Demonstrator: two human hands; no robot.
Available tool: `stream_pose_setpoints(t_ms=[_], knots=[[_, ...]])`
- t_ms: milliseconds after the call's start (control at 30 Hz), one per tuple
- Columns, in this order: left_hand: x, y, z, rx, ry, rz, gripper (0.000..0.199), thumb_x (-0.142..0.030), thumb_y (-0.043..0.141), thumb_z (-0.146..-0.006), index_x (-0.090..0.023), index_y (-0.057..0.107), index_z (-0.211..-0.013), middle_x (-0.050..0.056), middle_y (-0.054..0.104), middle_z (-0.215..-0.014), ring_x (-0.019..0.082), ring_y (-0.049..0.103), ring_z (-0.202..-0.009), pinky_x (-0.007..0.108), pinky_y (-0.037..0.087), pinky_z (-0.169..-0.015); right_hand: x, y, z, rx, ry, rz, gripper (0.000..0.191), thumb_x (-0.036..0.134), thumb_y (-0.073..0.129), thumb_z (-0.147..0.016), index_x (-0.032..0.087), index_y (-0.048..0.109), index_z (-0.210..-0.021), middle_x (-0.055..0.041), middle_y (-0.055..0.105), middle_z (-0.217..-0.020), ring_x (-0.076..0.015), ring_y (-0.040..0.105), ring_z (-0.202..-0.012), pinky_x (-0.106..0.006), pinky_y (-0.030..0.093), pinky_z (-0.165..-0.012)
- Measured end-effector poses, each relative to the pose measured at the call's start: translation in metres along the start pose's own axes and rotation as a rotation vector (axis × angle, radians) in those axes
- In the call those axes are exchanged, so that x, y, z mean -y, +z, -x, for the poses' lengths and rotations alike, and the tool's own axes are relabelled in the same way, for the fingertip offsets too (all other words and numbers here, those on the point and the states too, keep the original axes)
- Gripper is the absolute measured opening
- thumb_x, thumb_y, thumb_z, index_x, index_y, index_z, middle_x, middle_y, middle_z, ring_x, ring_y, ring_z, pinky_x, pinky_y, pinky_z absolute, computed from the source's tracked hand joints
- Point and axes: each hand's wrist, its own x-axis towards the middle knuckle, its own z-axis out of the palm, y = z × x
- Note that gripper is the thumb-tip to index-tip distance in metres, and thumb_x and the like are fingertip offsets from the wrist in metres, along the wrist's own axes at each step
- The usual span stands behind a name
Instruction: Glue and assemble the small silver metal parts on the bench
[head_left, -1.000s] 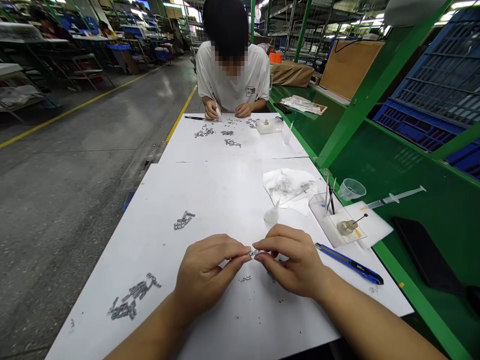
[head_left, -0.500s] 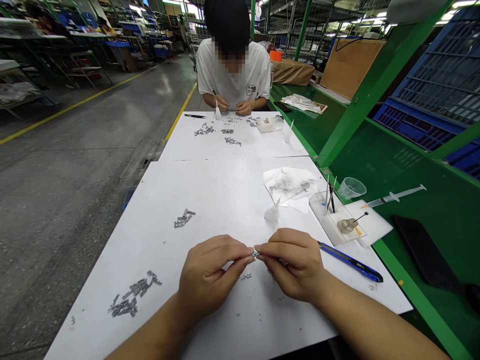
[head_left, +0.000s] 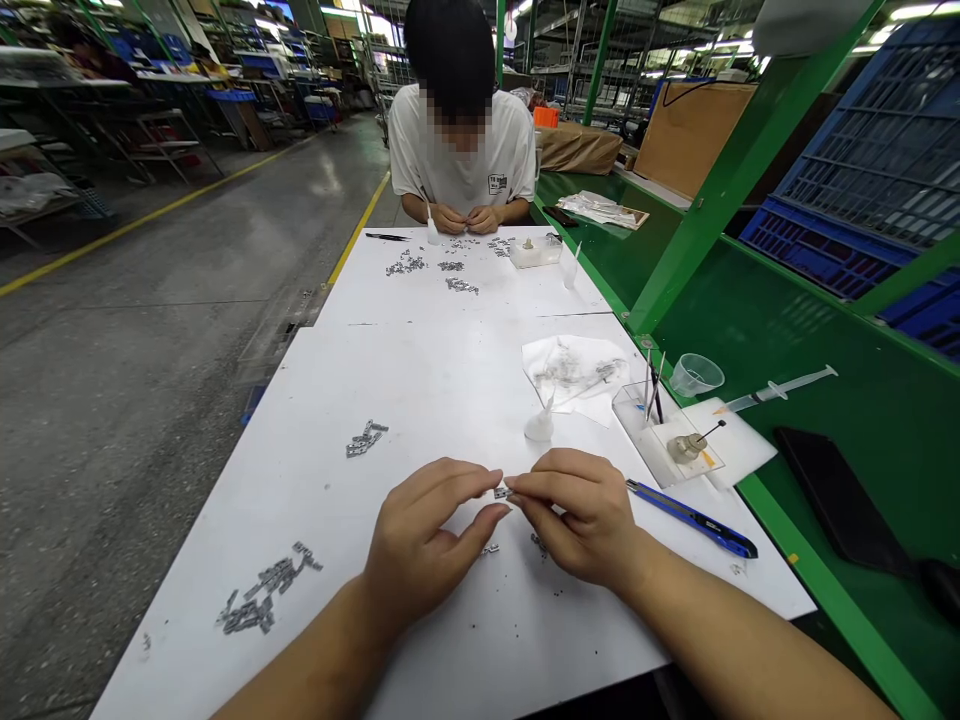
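A small grey metal part (head_left: pixel 501 493) sits pinched between the thumb and index finger of my right hand (head_left: pixel 585 512). My left hand (head_left: pixel 424 530) is beside it, thumb and fingertips parted around the part's left end; whether they touch it I cannot tell. Below the hands, a few similar parts (head_left: pixel 490 549) lie on the white tabletop (head_left: pixel 420 380), some partly hidden by my right hand. To the left are a small pile of grey metal parts (head_left: pixel 366 440) and a larger pile (head_left: pixel 274 590).
Beyond my right hand stand a white squeeze bottle (head_left: pixel 539 426) and a stained cloth (head_left: pixel 577 370). A blue utility knife (head_left: pixel 694 518) lies right, near a clear tool holder (head_left: pixel 637 410), small jar (head_left: pixel 686 447) and syringe (head_left: pixel 776 390). Opposite, a co-worker (head_left: pixel 465 150) handles small parts.
My left thumb and index finger have parted from their pinch on the metal part, which stays in my right fingers. The whole view has shifted slightly.
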Motion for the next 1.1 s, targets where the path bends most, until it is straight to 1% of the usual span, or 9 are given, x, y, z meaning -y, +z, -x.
stream_pose_setpoints(t_ms=[267, 600, 733, 800, 833, 933, 967, 1033, 1100], knots=[[0.003, -0.002, -0.001, 0.013, 0.053, -0.001, 0.022, -0.008, 0.072, -0.077, -0.017, 0.07, -0.097, 0.003, 0.073, -0.077, 0.013, 0.066, -0.066, 0.025, 0.056, -0.058, 0.0, 0.001, -0.001, 0.023, 0.003, 0.002, 0.015, 0.012, 0.057, -0.087, 0.017, 0.07, -0.092, -0.0029, 0.063, -0.067, -0.0125, 0.057, -0.058, -0.025, 0.048, -0.053], [0.008, -0.001, 0.0, 0.041, 0.056, -0.034, 0.016, -0.006, 0.071, -0.078, -0.016, 0.071, -0.091, 0.001, 0.072, -0.071, 0.011, 0.064, -0.062, 0.022, 0.054, -0.057, -0.012, 0.0, -0.003, 0.121, 0.109, -0.091, 0.013, 0.017, 0.062, -0.087, 0.017, 0.073, -0.094, -0.0037, 0.069, -0.072, -0.0121, 0.064, -0.063, -0.023, 0.053, -0.059], [0.006, -0.005, -0.002, 0.028, 0.05, -0.046, 0.017, -0.006, 0.071, -0.078, -0.017, 0.071, -0.091, 0.0, 0.072, -0.07, 0.011, 0.064, -0.061, 0.022, 0.054, -0.056, -0.007, -0.023, -0.01, 0.203, -0.02, 0.036, 0.022, 0.012, 0.057, -0.087, 0.019, 0.07, -0.103, -0.0048, 0.069, -0.078, -0.0139, 0.062, -0.067, -0.026, 0.052, -0.058], [0.005, -0.007, -0.003, 0.011, 0.051, -0.058, 0.017, -0.007, 0.071, -0.078, -0.017, 0.071, -0.092, 0.0, 0.072, -0.07, 0.011, 0.065, -0.062, 0.021, 0.055, -0.056, 0.003, -0.049, -0.012, 0.11, -0.057, 0.174, 0.026, 0.009, 0.059, -0.084, 0.021, 0.07, -0.105, -0.0046, 0.068, -0.079, -0.0154, 0.061, -0.068, -0.028, 0.05, -0.057], [0.004, -0.008, -0.004, 0.005, 0.053, -0.065, 0.017, -0.007, 0.071, -0.078, -0.018, 0.071, -0.091, 0.0, 0.072, -0.069, 0.011, 0.065, -0.062, 0.021, 0.055, -0.055, 0.008, -0.065, -0.011, -0.017, -0.009, 0.224, 0.027, 0.007, 0.061, -0.082, 0.021, 0.07, -0.104, -0.0042, 0.067, -0.079, -0.0154, 0.061, -0.068, -0.029, 0.05, -0.058], [0.003, -0.008, -0.005, -0.007, 0.075, -0.068, 0.016, -0.007, 0.07, -0.079, -0.018, 0.071, -0.091, -0.001, 0.071, -0.068, 0.011, 0.065, -0.06, 0.021, 0.055, -0.053, 0.017, -0.112, 0.001, -0.619, 0.235, 0.367, 0.012, 0.016, 0.069, -0.081, 0.023, 0.073, -0.089, -0.0022, 0.062, -0.077, -0.0151, 0.057, -0.065, -0.027, 0.042, -0.052], [0.002, -0.007, -0.005, -0.007, 0.082, -0.062, 0.017, -0.007, 0.07, -0.079, -0.018, 0.071, -0.091, -0.001, 0.071, -0.067, 0.011, 0.065, -0.059, 0.021, 0.054, -0.052, 0.016, -0.126, 0.007, -0.667, 0.368, 0.429, 0.008, 0.023, 0.07, -0.081, 0.023, 0.074, -0.088, -0.0016, 0.061, -0.075, -0.0143, 0.056, -0.063, -0.027, 0.04, -0.051], [0.001, -0.005, -0.005, -0.001, 0.096, -0.041, 0.018, -0.006, 0.069, -0.079, -0.018, 0.07, -0.092, -0.001, 0.07, -0.067, 0.011, 0.064, -0.057, 0.021, 0.054, -0.051, 0.008, -0.146, 0.019, -0.517, 0.66, 0.566, 0.021, 0.035, 0.07, -0.08, 0.023, 0.073, -0.097, 0.0011, 0.058, -0.068, -0.0127, 0.052, -0.056, -0.026, 0.04, -0.049], [0.0, -0.003, -0.004, 0.002, 0.107, -0.023, 0.017, -0.006, 0.068, -0.078, -0.018, 0.07, -0.09, -0.001, 0.07, -0.066, 0.011, 0.063, -0.056, 0.022, 0.053, -0.05, -0.005, -0.155, 0.029, -0.266, 0.866, 0.611, 0.037, 0.043, 0.069, -0.078, 0.023, 0.07, -0.109, 0.0001, 0.062, -0.072, -0.0142, 0.056, -0.056, -0.027, 0.042, -0.049]])
